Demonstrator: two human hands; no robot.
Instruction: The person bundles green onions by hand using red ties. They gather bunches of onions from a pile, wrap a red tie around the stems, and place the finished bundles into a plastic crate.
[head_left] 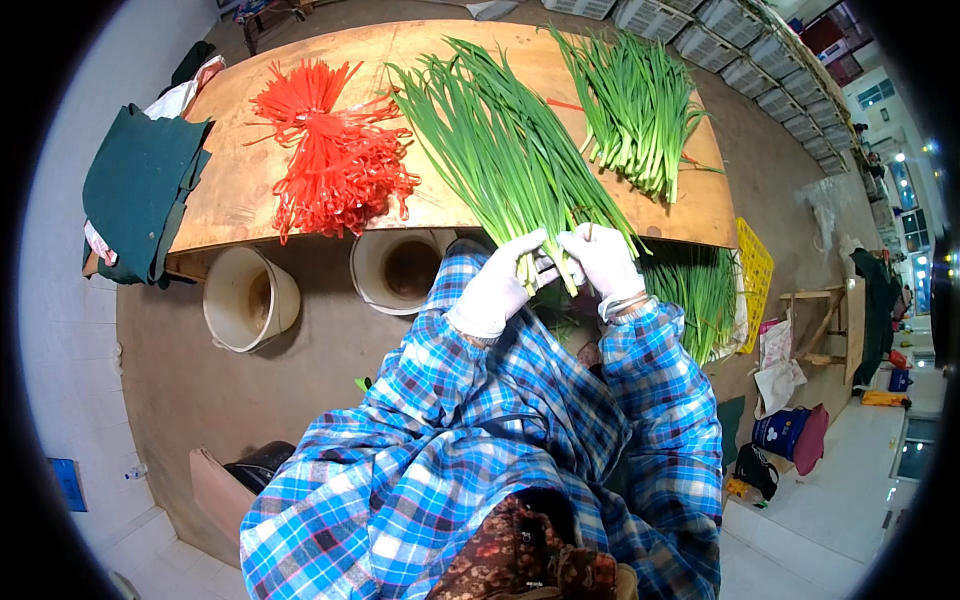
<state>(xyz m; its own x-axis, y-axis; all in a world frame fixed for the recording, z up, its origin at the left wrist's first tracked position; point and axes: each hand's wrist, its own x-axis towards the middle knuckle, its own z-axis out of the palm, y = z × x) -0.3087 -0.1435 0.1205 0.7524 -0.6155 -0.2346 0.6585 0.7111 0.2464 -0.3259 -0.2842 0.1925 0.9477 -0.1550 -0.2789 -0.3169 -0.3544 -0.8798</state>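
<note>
My left hand (497, 288), in a white glove, is closed on the pale lower ends of some garlic chives (500, 130) at the table's near edge. Their long green leaves lie spread away across the wooden table. Right beside it, my right hand (607, 264), also gloved, has its fingers pinched on stalks of the same chives; a few stem ends poke out between the two hands. Another pile of garlic chives (640, 115) lies farther right. To the left sits a heap of red ties (335, 155), gathered at the middle.
Below the table's front edge stand a white bucket (225, 305) and a second bucket (365, 285). More chives (695, 295) lie low on the right beside a yellow crate (753, 285). Dark green cloth (140, 195) hangs over the table's left end. Stacked grey crates (740, 75) line the back right.
</note>
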